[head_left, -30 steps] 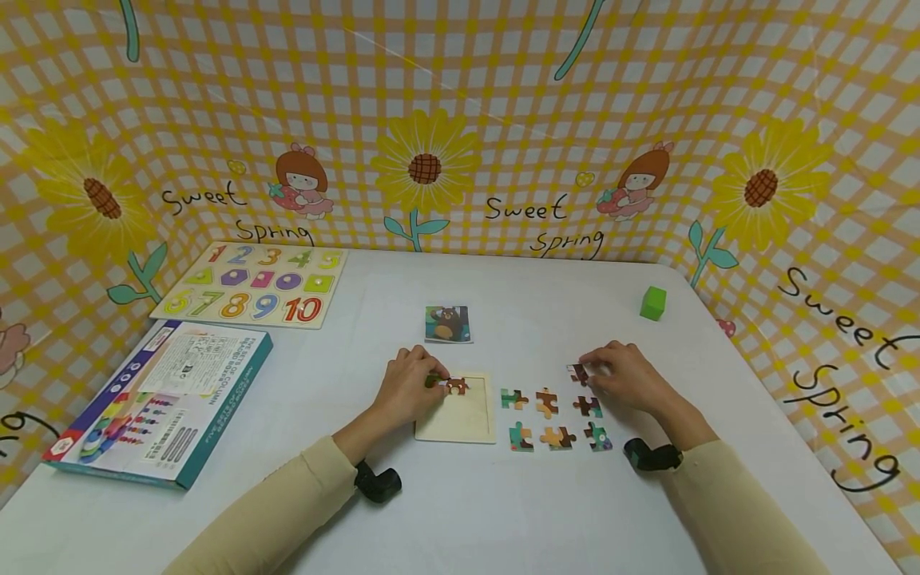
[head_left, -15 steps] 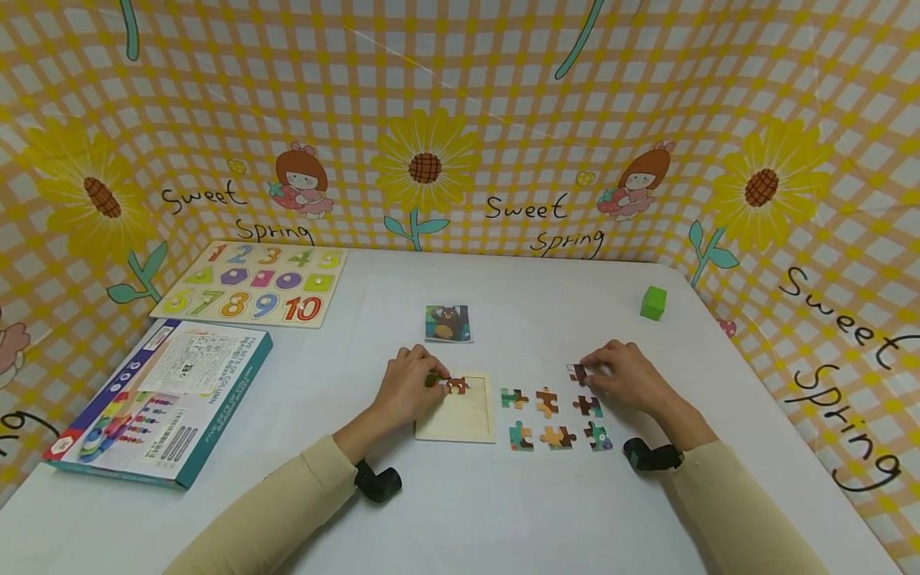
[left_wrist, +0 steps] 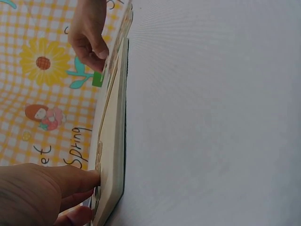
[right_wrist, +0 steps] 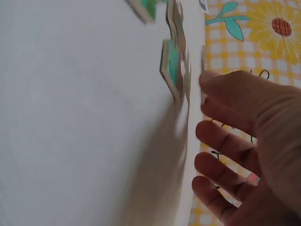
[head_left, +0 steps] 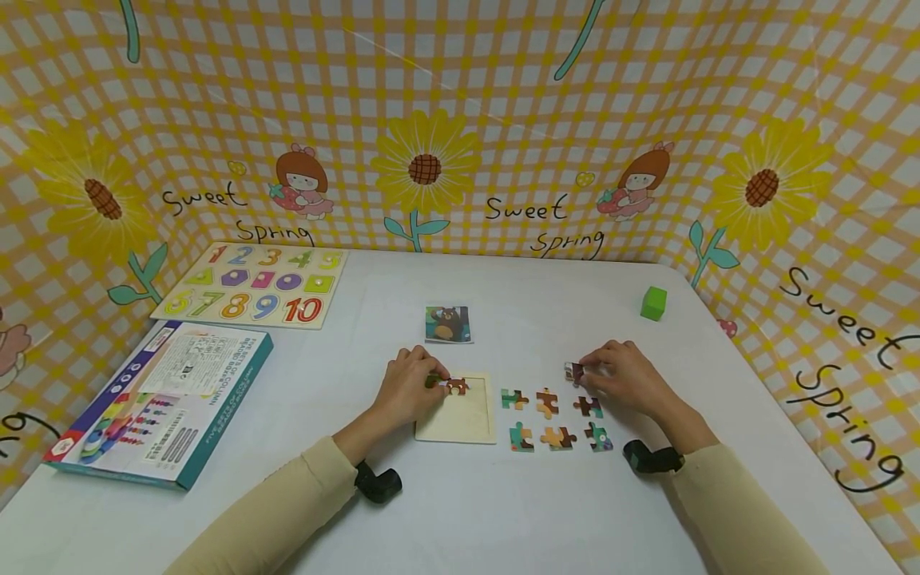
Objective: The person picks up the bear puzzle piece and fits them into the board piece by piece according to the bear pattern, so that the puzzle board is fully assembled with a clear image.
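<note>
The right hand (head_left: 624,377) pinches a brown-and-white piece (head_left: 573,372) right of the wooden tray (head_left: 456,423) — it could drop if that pinch slips — and the left hand (head_left: 410,387), gripping or just touching I can't tell, could nudge the tray's pieces (head_left: 457,386).

Puzzle pieces (head_left: 547,401) lie right of the tray (head_left: 455,423).

a yellow-checked cloth (head_left: 503,96) printed with sunflowers (head_left: 424,169) borders a white tabletop (head_left: 532,511) on three sides.
</note>
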`<state>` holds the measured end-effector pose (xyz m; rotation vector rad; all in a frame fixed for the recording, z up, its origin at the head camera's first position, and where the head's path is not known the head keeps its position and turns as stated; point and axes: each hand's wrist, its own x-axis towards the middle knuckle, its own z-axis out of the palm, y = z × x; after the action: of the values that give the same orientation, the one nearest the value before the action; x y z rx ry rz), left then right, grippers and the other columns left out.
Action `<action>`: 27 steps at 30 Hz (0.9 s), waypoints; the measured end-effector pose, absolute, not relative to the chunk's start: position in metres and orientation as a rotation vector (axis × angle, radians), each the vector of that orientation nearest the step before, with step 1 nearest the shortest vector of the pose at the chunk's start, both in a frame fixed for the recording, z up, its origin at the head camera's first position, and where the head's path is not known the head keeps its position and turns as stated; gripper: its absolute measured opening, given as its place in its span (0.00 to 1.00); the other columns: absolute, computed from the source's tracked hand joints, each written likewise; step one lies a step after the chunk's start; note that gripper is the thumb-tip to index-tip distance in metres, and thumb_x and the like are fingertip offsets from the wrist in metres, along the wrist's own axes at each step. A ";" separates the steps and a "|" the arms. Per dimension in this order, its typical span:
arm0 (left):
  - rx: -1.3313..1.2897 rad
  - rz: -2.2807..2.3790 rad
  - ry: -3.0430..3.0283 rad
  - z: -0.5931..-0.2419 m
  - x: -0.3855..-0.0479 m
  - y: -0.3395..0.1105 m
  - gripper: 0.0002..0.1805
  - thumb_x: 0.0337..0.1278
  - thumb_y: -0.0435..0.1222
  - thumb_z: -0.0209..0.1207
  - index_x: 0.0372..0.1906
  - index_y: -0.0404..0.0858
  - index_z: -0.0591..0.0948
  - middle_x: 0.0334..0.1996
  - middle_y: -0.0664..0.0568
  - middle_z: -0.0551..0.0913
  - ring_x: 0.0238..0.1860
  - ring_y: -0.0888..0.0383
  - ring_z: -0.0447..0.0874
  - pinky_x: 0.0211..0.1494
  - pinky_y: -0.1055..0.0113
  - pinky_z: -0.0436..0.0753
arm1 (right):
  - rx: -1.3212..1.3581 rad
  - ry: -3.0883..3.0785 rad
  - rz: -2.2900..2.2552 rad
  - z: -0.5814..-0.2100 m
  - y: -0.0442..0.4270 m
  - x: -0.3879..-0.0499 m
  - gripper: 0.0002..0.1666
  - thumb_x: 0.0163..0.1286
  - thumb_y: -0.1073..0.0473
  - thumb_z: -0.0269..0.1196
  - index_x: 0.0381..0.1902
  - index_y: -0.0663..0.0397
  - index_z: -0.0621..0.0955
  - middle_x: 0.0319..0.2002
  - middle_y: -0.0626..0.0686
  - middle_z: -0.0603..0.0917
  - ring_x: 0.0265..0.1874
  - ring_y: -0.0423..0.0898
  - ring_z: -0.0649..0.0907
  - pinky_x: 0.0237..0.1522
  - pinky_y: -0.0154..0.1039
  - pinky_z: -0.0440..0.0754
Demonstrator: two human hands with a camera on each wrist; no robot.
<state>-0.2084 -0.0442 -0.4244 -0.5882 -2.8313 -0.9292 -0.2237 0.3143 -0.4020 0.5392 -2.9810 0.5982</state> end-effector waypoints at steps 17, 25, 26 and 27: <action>-0.579 -0.923 -2.827 -0.425 -0.208 -0.043 0.05 0.51 0.35 0.68 0.35 0.41 0.86 0.38 0.52 0.76 0.43 0.49 0.69 0.48 0.53 0.68 | 0.603 -2.920 0.656 -0.388 0.248 -0.200 0.12 0.61 0.61 0.67 0.43 0.57 0.85 0.40 0.53 0.80 0.45 0.55 0.72 0.43 0.53 0.72; -0.594 -0.904 -2.817 -0.424 -0.207 -0.044 0.05 0.51 0.35 0.68 0.34 0.41 0.86 0.37 0.51 0.76 0.43 0.49 0.70 0.47 0.53 0.69 | 0.654 -2.925 0.600 -0.393 0.215 -0.195 0.12 0.58 0.59 0.69 0.40 0.55 0.86 0.38 0.51 0.81 0.43 0.53 0.73 0.42 0.49 0.71; -0.593 -0.906 -2.817 -0.424 -0.207 -0.044 0.05 0.50 0.35 0.68 0.34 0.41 0.86 0.37 0.51 0.76 0.43 0.49 0.70 0.47 0.53 0.69 | 0.661 -2.926 0.592 -0.394 0.212 -0.195 0.12 0.58 0.59 0.69 0.40 0.55 0.86 0.38 0.51 0.81 0.43 0.53 0.73 0.42 0.49 0.71; -0.592 -0.905 -2.817 -0.424 -0.207 -0.043 0.05 0.51 0.35 0.68 0.34 0.41 0.86 0.37 0.51 0.76 0.43 0.49 0.70 0.47 0.53 0.69 | 0.666 -2.929 0.583 -0.394 0.209 -0.195 0.12 0.58 0.58 0.69 0.40 0.55 0.86 0.38 0.51 0.81 0.43 0.53 0.72 0.42 0.49 0.71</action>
<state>-0.2075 -0.0435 -0.4239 -0.5921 -2.8175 -0.9049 -0.1946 0.2092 -0.3943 0.6663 -2.9294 0.5831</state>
